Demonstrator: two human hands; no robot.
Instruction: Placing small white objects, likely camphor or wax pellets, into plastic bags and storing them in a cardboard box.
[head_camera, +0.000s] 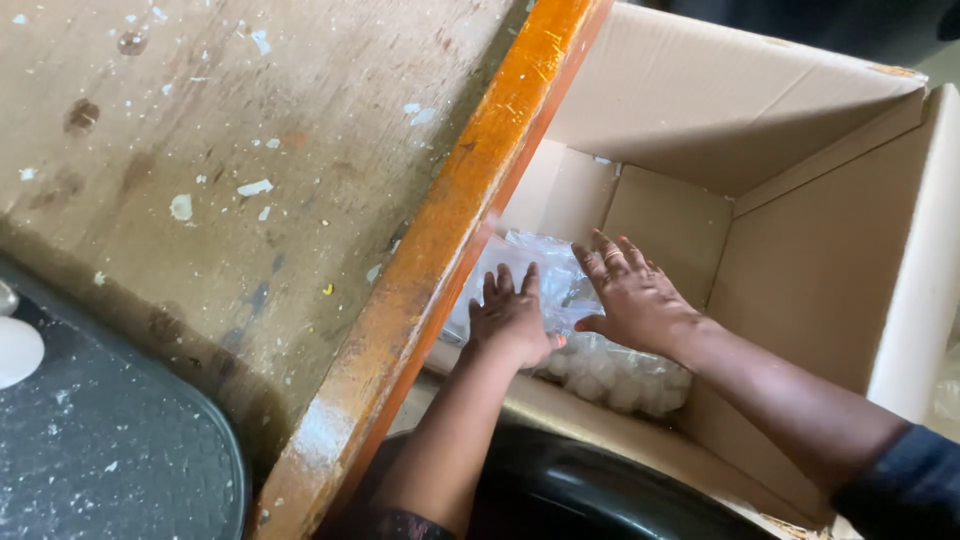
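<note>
We look down past our worn, paint-flecked bench (230, 170) with its orange edge at ten o'clock into an open cardboard box (800, 250) at three o'clock. At its bottom lies a clear plastic bag of pale round pieces (620, 375). Our right hand (635, 300) and left hand (512, 320) press flat on it, each grip spread, pinching nothing.

My bench (250, 150) is bare worn wood, stained dark in patches and flecked with white paint chips, with a scuffed orange edge (450, 260) along its right side. A dark speckled tray (110, 450) lies on its near left corner, a white round thing (18, 350) on it.
</note>
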